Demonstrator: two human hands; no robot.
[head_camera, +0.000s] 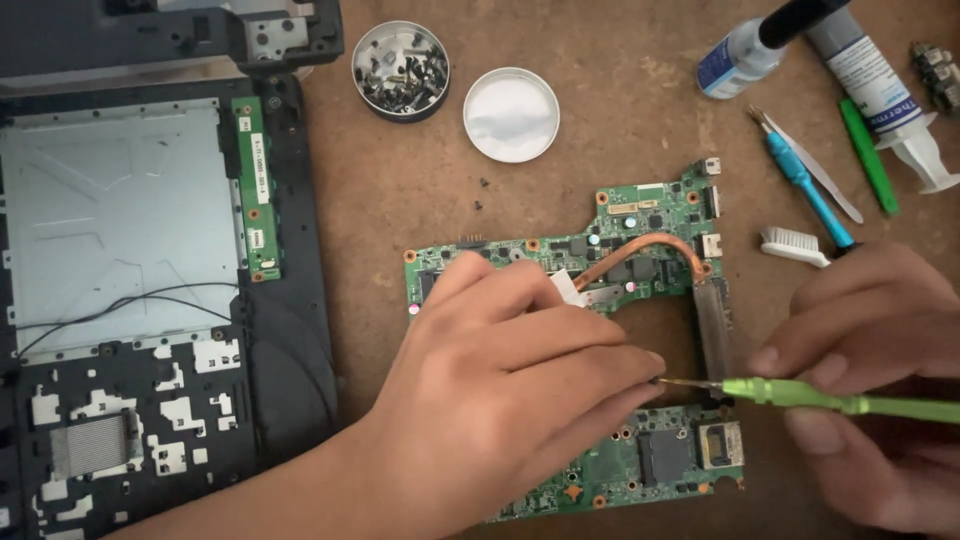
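A green laptop motherboard (640, 255) lies on the brown table, with a copper heat pipe (655, 247) curving across it. My left hand (510, 380) rests on the board, fingers pressed down and pointing right. A green-handled screwdriver (800, 393) is gripped in my right hand (880, 380), and its thin tip meets my left fingertips near the board's middle. The left hand covers much of the board's lower half.
An opened laptop base (130, 290) fills the left side. A round tin of screws (401, 68) and its white lid (511, 114) sit at the top. Tweezers (815, 170), a blue brush (810, 200), a paste syringe (880, 90) and a small bottle (740, 55) lie at the upper right.
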